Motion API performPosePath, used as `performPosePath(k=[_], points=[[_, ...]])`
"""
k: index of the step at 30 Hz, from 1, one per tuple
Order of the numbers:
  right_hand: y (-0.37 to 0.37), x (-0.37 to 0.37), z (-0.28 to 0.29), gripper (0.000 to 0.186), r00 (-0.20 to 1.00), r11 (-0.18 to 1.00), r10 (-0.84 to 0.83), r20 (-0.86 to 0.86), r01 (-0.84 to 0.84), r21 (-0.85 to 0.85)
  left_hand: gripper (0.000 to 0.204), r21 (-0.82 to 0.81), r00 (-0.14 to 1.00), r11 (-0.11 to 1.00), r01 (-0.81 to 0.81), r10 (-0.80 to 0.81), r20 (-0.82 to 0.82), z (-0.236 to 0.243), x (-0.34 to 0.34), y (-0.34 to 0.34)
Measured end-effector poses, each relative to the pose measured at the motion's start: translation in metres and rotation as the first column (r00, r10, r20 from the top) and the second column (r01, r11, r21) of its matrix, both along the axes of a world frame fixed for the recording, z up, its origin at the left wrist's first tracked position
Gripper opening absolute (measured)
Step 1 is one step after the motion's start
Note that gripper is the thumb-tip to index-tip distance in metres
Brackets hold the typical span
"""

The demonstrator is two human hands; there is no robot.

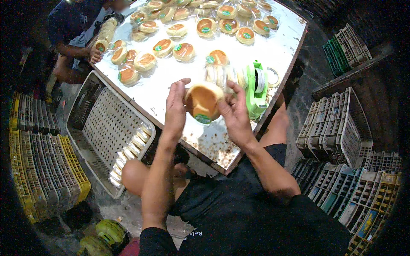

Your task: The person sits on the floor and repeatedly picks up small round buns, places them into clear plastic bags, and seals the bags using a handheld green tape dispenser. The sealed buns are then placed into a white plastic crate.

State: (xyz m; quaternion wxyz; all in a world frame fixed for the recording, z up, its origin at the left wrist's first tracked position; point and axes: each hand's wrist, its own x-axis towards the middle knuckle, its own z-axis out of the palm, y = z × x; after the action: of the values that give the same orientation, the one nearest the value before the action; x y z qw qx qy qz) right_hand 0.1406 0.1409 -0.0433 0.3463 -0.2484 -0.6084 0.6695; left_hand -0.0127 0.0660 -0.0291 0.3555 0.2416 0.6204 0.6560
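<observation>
In front of me, above the near part of the white table, a round bread bun (203,96) with a browned top and a green sticker is tilted up between my hands. My left hand (174,106) presses against its left side with fingers pointing up. On its right side, the thumb and curled fingers of my right hand (235,114) grip it. Just beyond, several pale buns (218,76) stand on edge in a row. A green tape dispenser (256,91) with a roll of tape is beside my right hand.
Many plastic-wrapped buns (163,48) lie across the white table (290,25). A grey crate (100,111) at the left holds a row of buns. Crate stacks (47,166) stand on both sides. At the far left, another person's hand (95,54) holds a row of buns.
</observation>
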Motion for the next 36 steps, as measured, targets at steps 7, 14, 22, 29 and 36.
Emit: performPosePath(k=[7, 14, 22, 29, 36], points=[[-0.005, -0.008, 0.052, 0.011, 0.978, 0.916, -0.122, -0.169, 0.177, 0.360, 0.022, 0.402, 0.707, 0.900, -0.170, 0.395, -0.586, 0.018, 0.028, -0.020], [-0.009, -0.011, 0.048, 0.011, 0.957, 0.999, -0.003, -0.291, 0.018, 0.048, 0.023, 0.210, 0.888, 0.942, -0.261, 0.320, -0.329, 0.022, 0.033, -0.034], [-0.027, -0.017, 0.066, 0.012, 0.958, 0.998, 0.021, -0.286, -0.035, -0.044, 0.035, 0.195, 0.778, 0.961, -0.198, 0.275, -0.566, 0.028, 0.062, -0.035], [-0.035, -0.025, 0.031, 0.055, 0.978, 0.617, -0.188, 0.085, 0.051, 0.786, 0.020, 0.126, 0.940, 0.968, -0.219, 0.174, 0.294, 0.037, 0.038, -0.033], [-0.014, -0.020, 0.027, 0.030, 0.986, 0.636, -0.067, 0.151, -0.074, 0.768, 0.020, 0.299, 0.938, 0.953, -0.038, 0.138, -0.319, 0.014, 0.023, -0.038]])
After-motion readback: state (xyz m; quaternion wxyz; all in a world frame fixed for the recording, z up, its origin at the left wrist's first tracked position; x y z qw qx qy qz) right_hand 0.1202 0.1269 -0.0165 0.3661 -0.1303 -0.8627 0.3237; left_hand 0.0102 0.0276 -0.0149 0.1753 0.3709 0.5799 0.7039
